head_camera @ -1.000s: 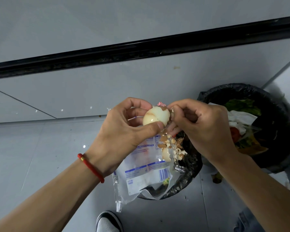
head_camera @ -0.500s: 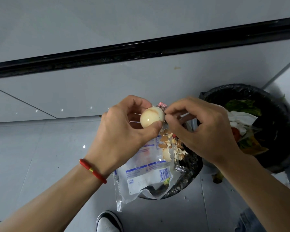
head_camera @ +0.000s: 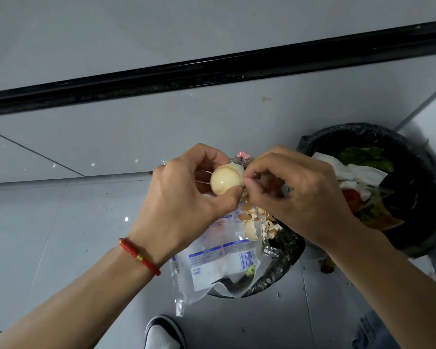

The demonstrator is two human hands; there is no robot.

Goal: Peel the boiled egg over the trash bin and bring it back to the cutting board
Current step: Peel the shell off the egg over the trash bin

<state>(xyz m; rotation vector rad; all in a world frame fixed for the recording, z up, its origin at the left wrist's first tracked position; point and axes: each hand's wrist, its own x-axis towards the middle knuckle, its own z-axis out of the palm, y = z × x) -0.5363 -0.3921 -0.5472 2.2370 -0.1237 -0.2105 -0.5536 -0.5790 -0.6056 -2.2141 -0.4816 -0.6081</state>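
The boiled egg (head_camera: pixel 225 181) is pale cream and glossy, most of its visible side bare of shell. My left hand (head_camera: pixel 186 200) grips it between thumb and fingers above a small trash bin (head_camera: pixel 286 260) lined with a black bag. My right hand (head_camera: pixel 295 195) pinches at the egg's right end, fingertips touching it; whatever it pinches is too small to make out. Brown and white shell pieces (head_camera: pixel 256 222) lie below on a clear plastic package (head_camera: pixel 212 260) that covers the bin's mouth. The cutting board is out of view.
A larger black-lined bin (head_camera: pixel 413 152) at right holds lettuce, white tissue and tomato scraps. My shoe (head_camera: pixel 163 333) stands on the grey tiled floor just below the small bin. A dark strip runs along the wall base. Food scraps lie on the floor between the bins.
The egg has turned in my left hand, showing more smooth bare surface. My right fingers shifted from the egg's upper right to its right end. More shell lies on the package.
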